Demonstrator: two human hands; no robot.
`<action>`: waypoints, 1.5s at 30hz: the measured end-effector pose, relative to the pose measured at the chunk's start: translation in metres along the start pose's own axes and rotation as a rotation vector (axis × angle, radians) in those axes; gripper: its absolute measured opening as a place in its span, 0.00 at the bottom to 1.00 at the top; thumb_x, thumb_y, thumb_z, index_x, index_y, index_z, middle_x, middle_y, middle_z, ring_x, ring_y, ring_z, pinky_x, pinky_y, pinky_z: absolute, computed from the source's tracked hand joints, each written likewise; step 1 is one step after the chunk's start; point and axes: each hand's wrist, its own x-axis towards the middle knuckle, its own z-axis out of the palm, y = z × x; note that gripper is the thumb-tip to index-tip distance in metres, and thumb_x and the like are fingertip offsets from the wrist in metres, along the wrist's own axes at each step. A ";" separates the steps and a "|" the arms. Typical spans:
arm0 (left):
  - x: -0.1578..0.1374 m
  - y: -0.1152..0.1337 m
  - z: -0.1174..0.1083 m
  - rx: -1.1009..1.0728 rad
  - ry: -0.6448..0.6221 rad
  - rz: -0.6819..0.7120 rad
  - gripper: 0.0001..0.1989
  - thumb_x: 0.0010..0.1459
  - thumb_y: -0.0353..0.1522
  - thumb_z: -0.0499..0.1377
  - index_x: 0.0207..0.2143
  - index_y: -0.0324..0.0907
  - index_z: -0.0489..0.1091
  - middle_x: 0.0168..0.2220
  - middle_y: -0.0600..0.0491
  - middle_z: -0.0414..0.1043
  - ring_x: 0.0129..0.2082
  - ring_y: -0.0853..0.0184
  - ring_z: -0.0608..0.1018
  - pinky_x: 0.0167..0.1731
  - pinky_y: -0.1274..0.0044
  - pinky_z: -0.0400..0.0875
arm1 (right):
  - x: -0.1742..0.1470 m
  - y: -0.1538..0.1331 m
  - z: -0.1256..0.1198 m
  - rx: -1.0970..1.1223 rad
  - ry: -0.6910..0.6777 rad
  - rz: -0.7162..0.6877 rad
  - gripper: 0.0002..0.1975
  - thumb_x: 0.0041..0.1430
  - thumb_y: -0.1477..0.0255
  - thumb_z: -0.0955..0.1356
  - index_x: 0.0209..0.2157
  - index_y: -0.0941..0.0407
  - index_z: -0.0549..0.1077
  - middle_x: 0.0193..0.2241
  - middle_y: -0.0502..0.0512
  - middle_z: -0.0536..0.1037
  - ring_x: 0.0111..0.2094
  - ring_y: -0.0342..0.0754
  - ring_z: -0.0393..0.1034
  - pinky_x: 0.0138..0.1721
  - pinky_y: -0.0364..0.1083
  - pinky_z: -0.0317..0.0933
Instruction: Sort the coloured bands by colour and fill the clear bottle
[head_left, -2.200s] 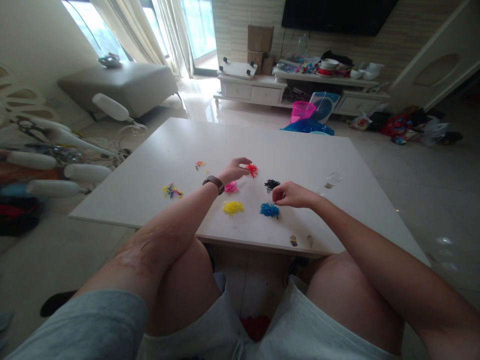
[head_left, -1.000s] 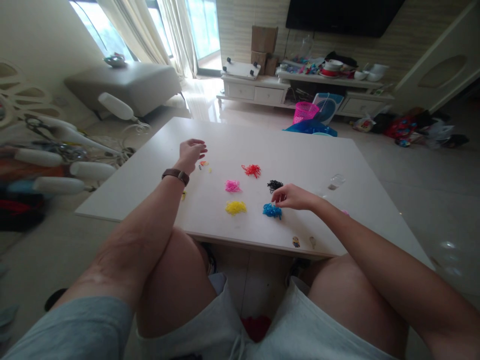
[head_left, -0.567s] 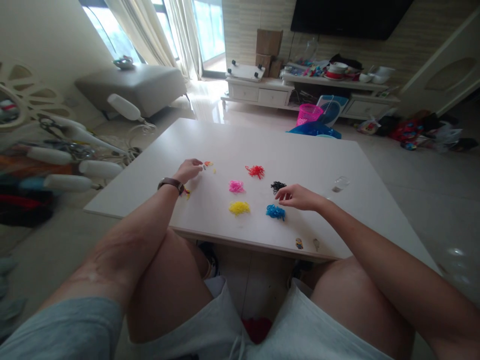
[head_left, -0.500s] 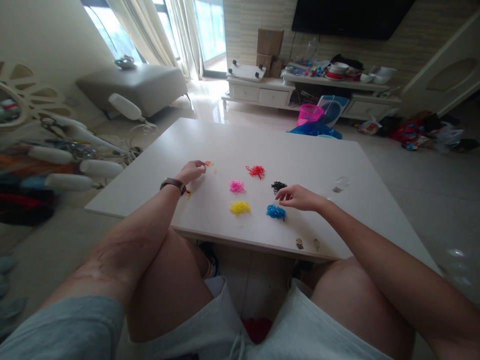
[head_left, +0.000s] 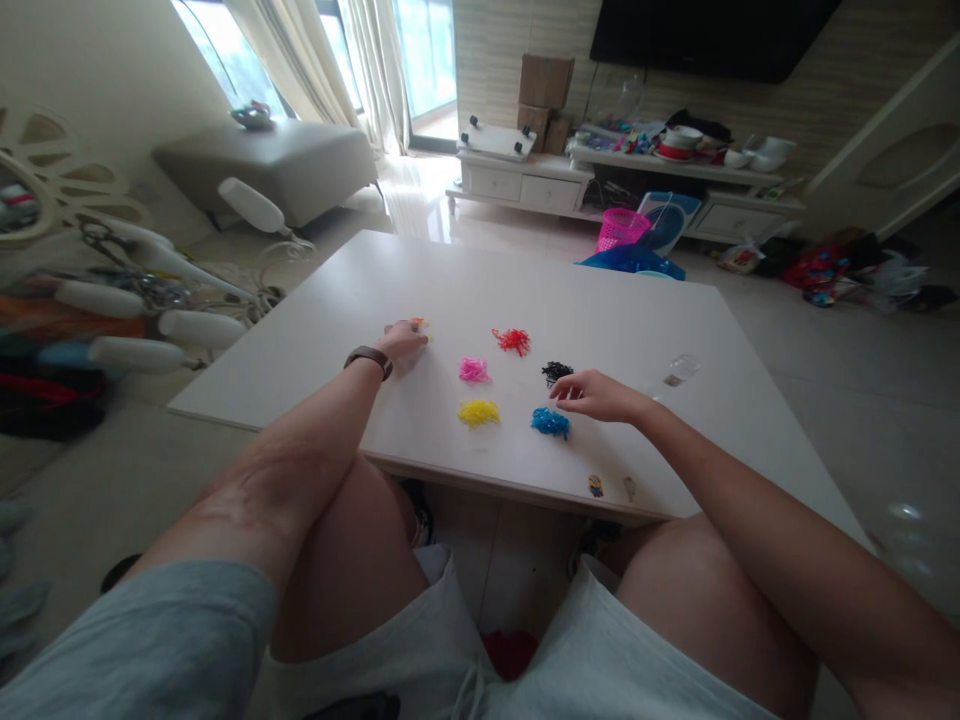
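On the white table [head_left: 622, 320], my left hand [head_left: 401, 341], with a dark watch [head_left: 370, 360] at the wrist, reaches to a few small red and yellow bands [head_left: 421, 323]. Its fingers are drawn together, and what they hold, if anything, is hidden. My right hand [head_left: 592, 394] hovers with loosely curled, parted fingers between a black pile of small bands [head_left: 556, 372] and a blue pile [head_left: 550, 422], holding nothing. Between the hands lie a red pile [head_left: 511, 342], a pink pile [head_left: 474, 370] and a yellow pile [head_left: 478, 413] of similar bands.
A small clear container [head_left: 682, 369] lies at the table's right. Near the front edge are a little minion figure [head_left: 595, 485] and a small pale piece [head_left: 629, 488]. A pink basket [head_left: 622, 228] stands beyond the far edge.
My left hand has moved right and slightly forward, now covering part of the small red and yellow bands. My right hand stays almost in place.
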 end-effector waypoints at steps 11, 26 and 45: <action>0.008 -0.014 -0.023 -0.339 0.330 -0.167 0.13 0.45 0.28 0.66 0.37 0.37 0.80 0.37 0.44 0.79 0.36 0.60 0.78 0.37 0.73 0.72 | -0.001 0.001 -0.002 -0.003 0.006 -0.010 0.13 0.55 0.68 0.69 0.41 0.57 0.80 0.33 0.56 0.81 0.31 0.46 0.71 0.33 0.42 0.64; 0.010 -0.022 -0.016 -0.139 0.097 -0.017 0.11 0.44 0.32 0.67 0.33 0.39 0.81 0.33 0.47 0.80 0.35 0.62 0.78 0.35 0.75 0.70 | 0.000 0.003 0.000 -0.008 -0.037 0.001 0.13 0.55 0.68 0.69 0.40 0.57 0.80 0.33 0.56 0.81 0.32 0.47 0.72 0.34 0.43 0.64; 0.003 -0.013 -0.024 -0.139 0.078 -0.059 0.09 0.38 0.28 0.69 0.27 0.38 0.79 0.27 0.49 0.77 0.32 0.63 0.77 0.33 0.75 0.70 | 0.000 0.002 -0.002 -0.020 -0.052 -0.003 0.13 0.56 0.67 0.69 0.40 0.57 0.80 0.33 0.55 0.81 0.32 0.46 0.71 0.33 0.42 0.63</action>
